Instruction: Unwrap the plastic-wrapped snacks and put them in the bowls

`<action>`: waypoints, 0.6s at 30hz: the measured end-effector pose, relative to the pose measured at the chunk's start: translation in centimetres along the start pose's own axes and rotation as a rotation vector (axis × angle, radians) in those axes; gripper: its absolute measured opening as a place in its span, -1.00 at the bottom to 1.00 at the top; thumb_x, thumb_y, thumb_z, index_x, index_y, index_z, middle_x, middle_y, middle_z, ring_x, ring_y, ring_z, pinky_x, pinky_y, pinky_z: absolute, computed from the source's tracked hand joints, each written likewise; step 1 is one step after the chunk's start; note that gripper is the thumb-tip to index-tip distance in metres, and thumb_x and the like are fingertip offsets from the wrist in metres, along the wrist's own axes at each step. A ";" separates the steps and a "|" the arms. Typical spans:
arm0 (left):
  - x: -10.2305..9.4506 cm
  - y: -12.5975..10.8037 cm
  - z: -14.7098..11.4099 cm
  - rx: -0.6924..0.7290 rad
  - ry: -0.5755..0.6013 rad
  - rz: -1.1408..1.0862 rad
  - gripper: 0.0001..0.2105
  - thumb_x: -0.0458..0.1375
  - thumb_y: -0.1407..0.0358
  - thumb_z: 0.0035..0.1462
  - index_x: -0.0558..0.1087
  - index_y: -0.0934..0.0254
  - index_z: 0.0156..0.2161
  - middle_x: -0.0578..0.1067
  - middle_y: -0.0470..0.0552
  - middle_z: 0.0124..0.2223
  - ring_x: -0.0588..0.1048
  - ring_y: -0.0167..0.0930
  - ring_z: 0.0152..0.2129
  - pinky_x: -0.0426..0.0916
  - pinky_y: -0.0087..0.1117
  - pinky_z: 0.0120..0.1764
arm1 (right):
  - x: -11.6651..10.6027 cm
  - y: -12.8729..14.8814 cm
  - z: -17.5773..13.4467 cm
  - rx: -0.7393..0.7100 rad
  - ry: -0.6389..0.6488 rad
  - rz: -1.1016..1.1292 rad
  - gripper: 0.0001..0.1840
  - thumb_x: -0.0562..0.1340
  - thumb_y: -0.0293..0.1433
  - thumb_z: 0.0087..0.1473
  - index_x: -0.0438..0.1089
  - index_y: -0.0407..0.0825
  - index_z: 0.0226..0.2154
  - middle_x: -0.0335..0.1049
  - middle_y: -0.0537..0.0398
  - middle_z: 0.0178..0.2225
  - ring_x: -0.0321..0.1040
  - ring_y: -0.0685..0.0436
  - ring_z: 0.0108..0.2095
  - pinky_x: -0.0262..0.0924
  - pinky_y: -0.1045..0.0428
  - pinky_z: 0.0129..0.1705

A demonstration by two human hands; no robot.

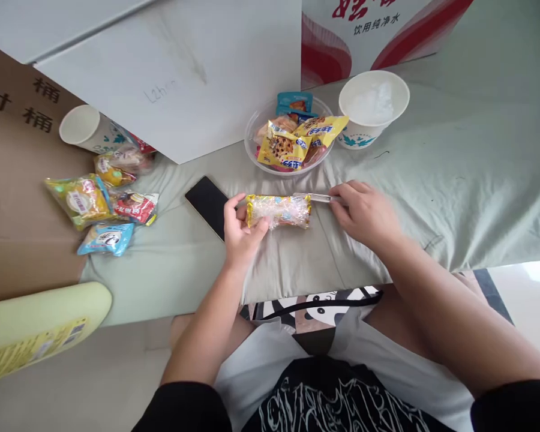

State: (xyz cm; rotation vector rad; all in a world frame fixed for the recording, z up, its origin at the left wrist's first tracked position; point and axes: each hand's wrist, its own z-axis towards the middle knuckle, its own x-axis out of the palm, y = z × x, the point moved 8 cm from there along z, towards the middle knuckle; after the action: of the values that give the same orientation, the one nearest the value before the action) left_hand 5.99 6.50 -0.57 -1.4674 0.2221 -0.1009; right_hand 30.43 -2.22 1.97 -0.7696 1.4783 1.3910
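Observation:
My left hand (244, 231) is closed around the left end of a snack packet (281, 211) with a clear crinkled wrapper and yellow edges. My right hand (364, 213) pinches the handle of a slim, pale plastic knife (321, 197). The knife points left, and its tip lies at the upper right edge of the packet. Just behind the packet stands a clear round bowl (251, 150) of wrapped snacks, with yellow cookie packets (282, 148) on top. A black phone (207, 204) lies beside my left hand, partly hidden by it.
A paper cup (371, 127) with white plastic inside stands right of the bowl. At left are another paper cup (83, 129) and several snack packets (84, 203). White (234, 72) and printed boxes (326, 48) border the back; a pale green rounded object (49, 312) juts in front left.

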 end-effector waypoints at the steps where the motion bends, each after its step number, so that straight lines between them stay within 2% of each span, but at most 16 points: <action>1: 0.0 0.1 0.0 0.010 0.006 0.008 -0.25 0.45 -0.16 -0.13 0.31 0.12 0.08 0.51 -0.05 -0.22 0.55 -0.42 -0.35 0.48 -0.42 -0.26 | 0.0 0.3 -0.3 0.009 0.018 0.022 -0.75 0.09 -0.31 0.29 0.47 0.00 -0.14 0.55 -0.13 -0.15 0.44 -0.33 -0.19 0.20 -0.10 -0.28; 3: 0.1 0.4 0.0 0.018 0.030 0.029 -0.23 0.45 -0.18 -0.14 0.31 0.12 0.09 0.53 0.00 -0.16 0.59 -0.36 -0.27 0.51 -0.38 -0.22 | -0.2 0.4 -0.8 0.062 0.024 0.053 -0.75 0.10 -0.28 0.29 0.44 0.01 -0.12 0.57 -0.11 -0.17 0.43 -0.29 -0.29 0.10 -0.06 -0.39; 5: 0.0 0.6 0.0 0.012 0.053 0.055 -0.23 0.44 -0.20 -0.13 0.31 0.12 0.10 0.53 0.04 -0.11 0.61 -0.32 -0.22 0.53 -0.34 -0.19 | -0.5 0.0 -1.1 0.129 -0.013 0.075 -0.74 0.10 -0.27 0.28 0.43 0.02 -0.10 0.57 -0.11 -0.21 0.41 -0.28 -0.36 0.06 -0.05 -0.41; 7: -0.1 0.6 0.1 0.013 0.067 0.069 -0.23 0.42 -0.21 -0.10 0.31 0.12 0.12 0.53 0.07 -0.06 0.61 -0.28 -0.17 0.54 -0.32 -0.17 | -0.8 -0.1 -1.3 0.161 -0.067 0.129 -0.72 0.08 -0.26 0.29 0.42 0.02 -0.09 0.56 -0.11 -0.23 0.41 -0.28 -0.37 0.09 -0.07 -0.38; 10: -0.1 0.7 -0.1 0.019 0.094 0.072 -0.25 0.39 -0.20 -0.04 0.28 0.09 0.16 0.53 0.07 -0.05 0.62 -0.28 -0.17 0.55 -0.31 -0.17 | -0.8 0.9 -1.4 0.112 -0.093 0.282 -0.71 0.09 -0.26 0.27 0.42 0.02 -0.06 0.55 -0.08 -0.25 0.41 -0.24 -0.37 0.17 -0.07 -0.35; 13: 0.1 0.8 -0.3 0.032 0.133 0.095 -0.26 0.34 -0.18 0.06 0.19 0.03 0.23 0.53 0.06 -0.05 0.61 -0.33 -0.22 0.55 -0.31 -0.19 | -0.2 2.3 -1.4 0.077 -0.040 0.411 -0.73 0.14 -0.24 0.21 0.42 0.03 -0.09 0.52 0.03 -0.34 0.34 -0.14 -0.48 0.15 -0.03 -0.41; 16: 0.1 0.3 -0.4 0.096 0.134 0.140 -0.40 0.29 -0.15 0.14 0.25 0.07 0.15 0.50 0.15 0.12 0.58 -0.27 -0.02 0.56 -0.30 -0.10 | 0.6 2.7 -1.5 0.128 0.037 0.427 -0.83 0.17 -0.25 0.15 0.37 0.05 -0.22 0.47 0.09 -0.45 0.28 -0.12 -0.54 0.07 0.00 -0.47; 18: 0.1 -0.1 -0.5 0.129 0.136 0.186 -0.54 0.24 -0.11 0.21 0.35 0.12 0.04 0.45 0.19 0.21 0.51 -0.22 0.14 0.56 -0.32 -0.09 | 1.1 2.6 -1.6 0.173 0.090 0.408 -0.88 0.19 -0.25 0.11 0.27 0.08 -0.37 0.40 0.12 -0.53 0.26 -0.13 -0.55 0.03 0.00 -0.48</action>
State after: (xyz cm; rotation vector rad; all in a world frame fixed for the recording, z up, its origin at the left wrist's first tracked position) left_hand 6.01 6.02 -0.56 -1.3068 0.4535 -0.0627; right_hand 27.36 -3.15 1.80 -0.4399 1.8739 1.5119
